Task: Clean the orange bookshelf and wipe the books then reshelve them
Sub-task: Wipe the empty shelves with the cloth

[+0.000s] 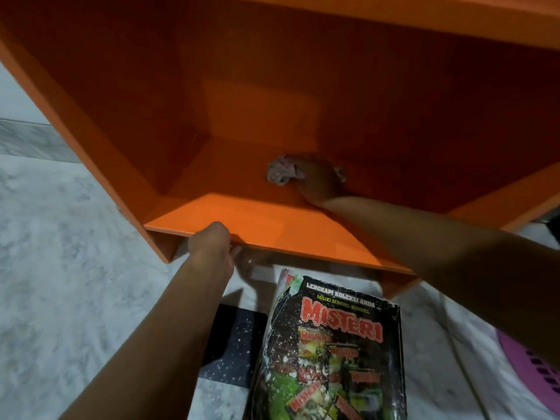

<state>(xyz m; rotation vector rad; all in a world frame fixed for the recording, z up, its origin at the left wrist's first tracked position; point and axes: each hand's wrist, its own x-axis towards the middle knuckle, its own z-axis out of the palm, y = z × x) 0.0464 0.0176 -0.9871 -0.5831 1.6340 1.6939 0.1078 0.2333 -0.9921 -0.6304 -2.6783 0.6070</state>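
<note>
Two hands are at the orange bookshelf (272, 225). Nearest, a worn book (333, 353) titled MISTERI lies on the floor, below and to the right of the left hand (212, 244), partly over a black speckled mat (233, 338). The left hand grips the front edge of the shelf's bottom board, fingers curled under it. Farther in, near the back wall, the right hand (318, 183) clutches a crumpled pale cloth (281, 174) against the board; cloth bunches out on both sides of it.

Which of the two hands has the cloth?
The right hand, reaching deep inside the orange bookshelf, grips the crumpled grey cloth; the left hand only holds the shelf's front edge.
</note>
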